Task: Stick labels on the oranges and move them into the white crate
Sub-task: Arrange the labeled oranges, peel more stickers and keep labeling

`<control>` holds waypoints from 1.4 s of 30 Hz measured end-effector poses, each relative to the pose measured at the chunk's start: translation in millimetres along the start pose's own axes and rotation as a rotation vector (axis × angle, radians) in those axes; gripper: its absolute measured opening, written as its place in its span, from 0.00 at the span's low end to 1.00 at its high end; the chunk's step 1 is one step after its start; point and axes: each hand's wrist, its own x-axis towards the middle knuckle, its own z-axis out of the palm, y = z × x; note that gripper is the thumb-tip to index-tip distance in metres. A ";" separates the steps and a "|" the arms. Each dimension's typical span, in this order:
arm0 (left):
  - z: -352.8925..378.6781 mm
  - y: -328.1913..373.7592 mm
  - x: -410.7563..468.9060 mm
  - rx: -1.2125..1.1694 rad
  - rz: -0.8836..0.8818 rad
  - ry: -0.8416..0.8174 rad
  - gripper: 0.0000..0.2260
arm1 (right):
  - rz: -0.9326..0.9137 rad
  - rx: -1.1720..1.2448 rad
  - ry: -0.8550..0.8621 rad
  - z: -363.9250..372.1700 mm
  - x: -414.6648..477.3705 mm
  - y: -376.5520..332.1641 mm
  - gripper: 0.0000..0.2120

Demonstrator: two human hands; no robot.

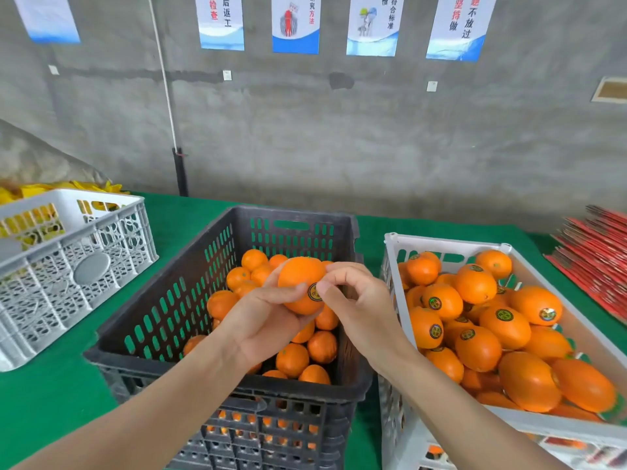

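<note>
My left hand (pixel 263 317) grips an orange (pixel 298 279) from below, held above the black crate (pixel 169 320) of unlabelled oranges (pixel 291 359). A round dark label (pixel 314 292) sits on the held orange's near side. My right hand (pixel 353 300) has its thumb pressed on the label's edge, with the fingers curled over the fruit's right side. To the right stands the white crate (pixel 441 244), filled with several labelled oranges (pixel 505 325).
A second pale crate (pixel 78 252) sits at the left on the green table (pixel 51 395), with yellow material behind it. Red flat stacks (pixel 597 252) lie at the far right. A grey concrete wall with posters rises behind the table.
</note>
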 end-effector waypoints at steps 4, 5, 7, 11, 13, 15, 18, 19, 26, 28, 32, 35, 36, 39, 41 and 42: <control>6.5 -0.5 -2.7 -0.018 -0.005 -0.052 0.41 | -0.074 -0.082 0.000 -0.6 1.8 0.0 0.05; 7.1 -0.4 -2.9 -0.025 -0.009 -0.050 0.42 | -0.118 -0.118 0.012 -0.5 1.6 0.3 0.05; 8.3 -0.9 -3.4 -0.055 -0.023 -0.044 0.41 | -0.209 -0.191 0.049 1.1 0.2 0.3 0.04; 7.0 -4.4 -2.3 -0.049 -0.042 -0.038 0.25 | -0.335 -0.306 0.111 3.5 -3.5 -0.9 0.03; 4.3 -6.9 -1.5 -0.047 -0.059 -0.062 0.22 | -0.349 -0.316 0.128 3.4 -8.4 -0.8 0.04; 4.0 -9.6 -0.8 -0.046 -0.085 -0.087 0.23 | -0.337 -0.321 0.144 1.2 -14.4 0.8 0.05; 5.2 -16.5 2.6 -0.009 -0.114 -0.062 0.25 | -0.155 -0.225 0.119 -10.6 -18.6 0.8 0.27; 5.6 -19.7 4.2 -0.006 -0.116 -0.045 0.25 | -0.058 -0.177 0.081 -18.4 -18.6 0.3 0.34; 45.8 -47.9 39.1 0.164 -0.169 -0.041 0.17 | 0.028 -0.292 -0.007 -54.3 -18.8 14.8 0.32; 64.5 -58.1 56.1 0.292 -0.090 0.021 0.15 | 0.034 -0.359 0.121 -76.7 0.9 24.4 0.33; 80.1 -88.6 80.4 1.226 0.286 -0.149 0.14 | 0.129 -0.496 0.430 -139.5 60.2 65.5 0.33; 79.4 -108.0 88.3 1.835 0.288 -0.311 0.18 | 0.306 -0.684 0.406 -180.0 96.6 102.4 0.31; 78.9 -111.0 89.5 1.916 0.256 -0.300 0.18 | 0.365 -0.771 0.365 -189.4 105.9 113.7 0.30; 77.7 -112.6 91.1 1.963 0.265 -0.274 0.17 | 0.518 -1.038 0.187 -202.2 125.5 136.2 0.29; 77.6 -110.8 91.2 1.937 0.275 -0.299 0.17 | 0.567 -1.143 0.067 -201.6 133.6 140.1 0.28; 78.1 -109.7 91.1 1.944 0.276 -0.310 0.17 | 0.578 -1.165 0.033 -200.3 136.9 141.3 0.28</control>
